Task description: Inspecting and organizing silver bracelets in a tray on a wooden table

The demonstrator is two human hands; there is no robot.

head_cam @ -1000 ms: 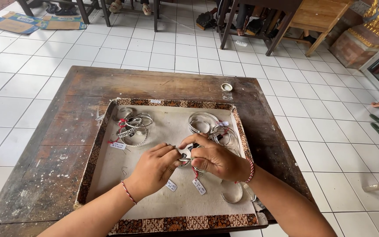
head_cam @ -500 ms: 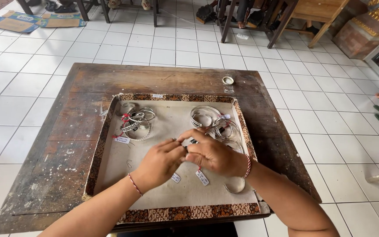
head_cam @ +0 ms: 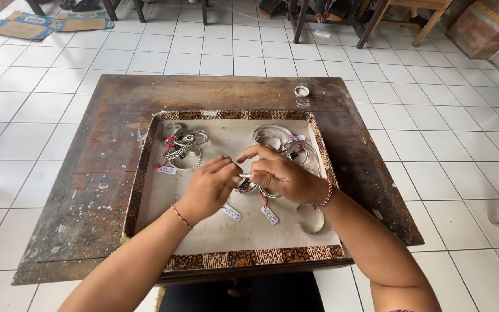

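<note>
Holding: both hands meet over the middle of the tray, working one silver bangle between them.
Left hand (head_cam: 206, 190): comes in from the lower left with a red thread bracelet at the wrist; its grip is pressed together, thumb and forefinger tips pinching the near end of the silver bangle (head_cam: 248, 184).
Right hand (head_cam: 281, 176): comes in from the lower right, also with a red thread bracelet at the wrist; forefinger raised and curved, the other fingers curled tight around the far side of the same bangle.
Silver bangle: lies between the two grips, touching both, lifted just above the tray lining; mostly hidden by the fingers, so its full shape cannot be told.
Paper tags: two small white tags, one (head_cam: 233, 212) under the left hand and one (head_cam: 269, 215) under the right, the second hanging on red thread.
Tray (head_cam: 145, 167): shallow, cream lining, patterned brown border, set on the desk.
Left bangle heap (head_cam: 183, 149): twisted and plain silver bangles with red thread and a tag, in the tray's far left corner, well apart from the hands.
Right bangle heap (head_cam: 281, 141): wide silver cuffs, just beyond the right hand.
Open cuff (head_cam: 310, 219): lies alone near the right forearm.
Desk (head_cam: 88, 196): dark worn wood, paint-flecked.
Small round lid (head_cam: 301, 91): on the far edge of the desk.
</note>
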